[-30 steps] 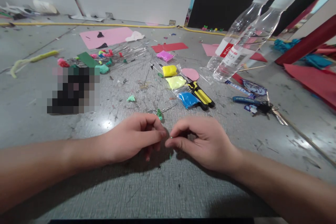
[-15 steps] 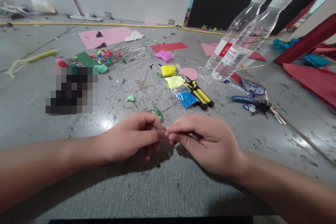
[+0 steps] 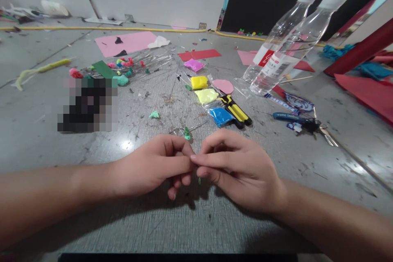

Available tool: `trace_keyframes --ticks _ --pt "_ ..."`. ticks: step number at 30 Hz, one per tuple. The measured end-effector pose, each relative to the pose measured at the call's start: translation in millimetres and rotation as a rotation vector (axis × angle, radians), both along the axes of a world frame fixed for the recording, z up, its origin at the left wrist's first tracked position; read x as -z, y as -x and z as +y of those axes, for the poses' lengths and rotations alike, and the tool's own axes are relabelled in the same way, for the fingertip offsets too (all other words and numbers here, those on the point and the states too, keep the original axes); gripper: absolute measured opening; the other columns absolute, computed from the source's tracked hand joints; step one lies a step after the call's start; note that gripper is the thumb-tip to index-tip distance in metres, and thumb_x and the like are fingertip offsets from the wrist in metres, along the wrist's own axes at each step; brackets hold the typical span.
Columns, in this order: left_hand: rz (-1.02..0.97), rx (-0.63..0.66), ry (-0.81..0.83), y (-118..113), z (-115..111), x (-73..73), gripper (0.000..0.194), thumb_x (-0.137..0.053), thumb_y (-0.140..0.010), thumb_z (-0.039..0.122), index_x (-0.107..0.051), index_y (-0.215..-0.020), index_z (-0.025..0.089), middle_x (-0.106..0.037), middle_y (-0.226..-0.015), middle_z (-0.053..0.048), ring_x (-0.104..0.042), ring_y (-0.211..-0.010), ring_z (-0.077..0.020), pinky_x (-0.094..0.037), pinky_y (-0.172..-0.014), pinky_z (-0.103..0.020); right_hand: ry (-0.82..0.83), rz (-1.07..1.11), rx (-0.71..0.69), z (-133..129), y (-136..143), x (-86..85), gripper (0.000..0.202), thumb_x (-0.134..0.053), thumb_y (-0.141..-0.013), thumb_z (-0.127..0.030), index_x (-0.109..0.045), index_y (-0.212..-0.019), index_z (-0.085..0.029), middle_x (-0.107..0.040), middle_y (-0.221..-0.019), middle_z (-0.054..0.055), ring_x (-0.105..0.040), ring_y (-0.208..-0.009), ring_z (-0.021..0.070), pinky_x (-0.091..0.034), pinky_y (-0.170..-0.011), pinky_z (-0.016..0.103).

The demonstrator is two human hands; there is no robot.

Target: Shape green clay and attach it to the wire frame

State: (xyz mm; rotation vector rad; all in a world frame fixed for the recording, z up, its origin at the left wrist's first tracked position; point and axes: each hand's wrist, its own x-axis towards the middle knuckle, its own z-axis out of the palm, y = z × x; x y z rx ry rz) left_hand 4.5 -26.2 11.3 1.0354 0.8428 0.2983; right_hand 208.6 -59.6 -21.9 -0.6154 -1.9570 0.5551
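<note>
My left hand [image 3: 164, 163] and my right hand [image 3: 238, 168] meet fingertip to fingertip above the near part of the table. Both are closed in a pinch, and whatever lies between the fingers is hidden. A tiny green bit [image 3: 199, 180] shows just below my right fingertips; whether it is held or lies on the table, I cannot tell. Just beyond the fingers lies a thin wire piece with a green clay lump [image 3: 187, 133] on it. A loose mint-green clay bit [image 3: 154, 114] rests farther left.
Clay packets in yellow [image 3: 199, 82], pale yellow [image 3: 206, 96], blue [image 3: 220, 116] and purple [image 3: 194, 64] lie beyond my hands, beside yellow-black pliers [image 3: 236, 110]. Two plastic bottles [image 3: 276, 65] stand behind them. Wires with coloured clay tips [image 3: 129, 63] and a blurred dark object [image 3: 87, 104] lie left.
The right index finger has lifted and spread from the thumb, its other fingers shifting against the left fingertips. A small green bit now shows beneath. The whole view has shifted slightly.
</note>
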Motion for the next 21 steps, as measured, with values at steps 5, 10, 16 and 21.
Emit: trace_keyframes --ticks 5,10,16,21 --pt "0.022 0.022 0.002 1.1 -0.3 -1.5 0.014 -0.073 -0.076 0.019 -0.061 -0.068 0.015 -0.061 -0.052 0.006 -0.052 -0.037 -0.0034 -0.045 -0.037 -0.010 0.081 0.052 -0.070 4.8 -0.9 1.9 0.020 -0.072 -0.092 -0.007 -0.078 -0.108 -0.017 -0.069 -0.096 0.005 -0.068 -0.084 0.0123 -0.059 -0.074 0.025" --pt "0.121 0.113 -0.006 2.1 -0.1 -2.2 0.006 -0.064 -0.069 0.012 -0.060 -0.069 0.017 -0.060 -0.048 0.008 -0.053 -0.034 -0.0052 -0.043 -0.033 -0.010 0.336 0.127 -0.175 8.9 1.3 2.3 0.017 -0.087 -0.080 -0.015 -0.081 -0.095 -0.020 -0.072 -0.086 0.001 -0.067 -0.073 0.0112 -0.056 -0.066 0.024" --pt "0.252 0.169 -0.070 1.7 -4.6 -7.3 0.008 -0.062 -0.063 0.012 -0.059 -0.068 0.018 -0.056 -0.048 0.011 -0.049 -0.034 -0.0044 -0.041 -0.032 -0.011 0.633 0.173 -0.191 2.2 7.0 -0.5 0.016 -0.089 -0.075 -0.008 -0.082 -0.084 -0.020 -0.074 -0.079 0.000 -0.069 -0.072 0.0125 -0.055 -0.067 0.025" --pt "0.266 0.194 -0.137 2.8 -6.1 -6.6 0.007 -0.061 -0.065 0.014 -0.057 -0.068 0.019 -0.054 -0.052 0.011 -0.048 -0.037 -0.0059 -0.040 -0.033 -0.014 0.668 0.198 -0.193 0.8 9.4 -1.3 0.014 -0.088 -0.076 -0.010 -0.082 -0.079 -0.022 -0.074 -0.078 0.000 -0.069 -0.072 0.0124 -0.056 -0.069 0.026"
